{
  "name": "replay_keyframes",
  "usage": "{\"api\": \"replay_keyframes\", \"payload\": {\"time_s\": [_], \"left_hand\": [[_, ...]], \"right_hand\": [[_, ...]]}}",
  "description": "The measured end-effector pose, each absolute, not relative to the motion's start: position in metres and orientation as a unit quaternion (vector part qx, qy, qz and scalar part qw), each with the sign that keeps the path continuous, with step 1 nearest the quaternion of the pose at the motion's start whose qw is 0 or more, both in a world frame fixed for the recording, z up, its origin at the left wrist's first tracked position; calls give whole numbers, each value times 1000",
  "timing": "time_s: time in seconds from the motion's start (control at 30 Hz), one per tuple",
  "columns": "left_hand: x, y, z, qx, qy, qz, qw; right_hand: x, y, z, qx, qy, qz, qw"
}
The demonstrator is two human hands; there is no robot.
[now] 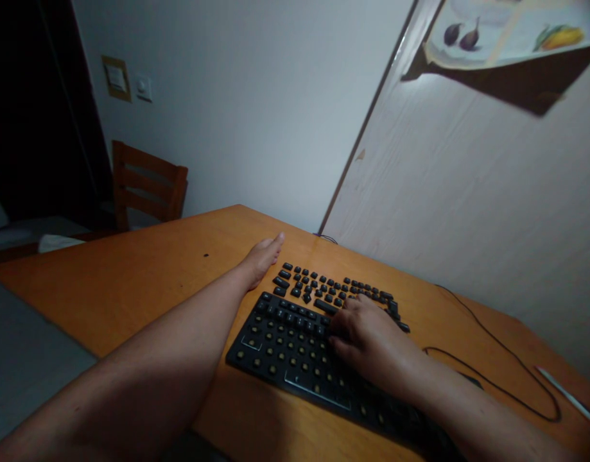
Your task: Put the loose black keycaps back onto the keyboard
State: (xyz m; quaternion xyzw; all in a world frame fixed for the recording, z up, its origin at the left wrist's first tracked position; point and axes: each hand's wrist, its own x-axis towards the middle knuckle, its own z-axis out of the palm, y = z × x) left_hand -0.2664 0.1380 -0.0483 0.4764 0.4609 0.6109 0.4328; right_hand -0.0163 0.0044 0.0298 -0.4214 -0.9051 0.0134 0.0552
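A black keyboard [275, 346] lies at a slant on the wooden table, many of its key posts bare. Its upper rows still carry keycaps. Beyond it, loose black keycaps [323, 282] are laid out in rows on the wood. My left hand [263, 260] rests on the table at the left end of those rows, fingers stretched out and holding nothing. Over the keyboard's upper middle is my right hand [362, 327], its fingers curled in toward the thumb at the keys. Whatever sits between those fingertips is hidden.
A black cable [497, 388] loops across the table's right side, near a thin white stick-like object [569, 394]. The wall [256, 115] borders the table's far edge. A wooden chair [147, 183] stands at the far left. One small dark piece [206, 255] lies left of my left hand.
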Motion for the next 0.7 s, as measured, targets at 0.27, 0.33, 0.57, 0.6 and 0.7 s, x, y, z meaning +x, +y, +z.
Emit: {"api": "replay_keyframes", "payload": {"time_s": [0.27,0.33,0.57,0.6,0.7], "left_hand": [[-266,138,-49,485,461,608,428],[-265,137,-48,485,465,605,428],[-264,136,-45,480,468,606,429],[-264,136,-45,480,467,606,429],[-264,136,-46,484,463,607,427]], "right_hand": [[-27,6,30,-398,-917,-37,15],[-29,5,28,-397,-917,-44,14],[-16,0,33,-411,-910,-25,39],[-13,-2,33,-415,-908,-22,50],[-8,-9,33,-409,-910,-3,69]]}}
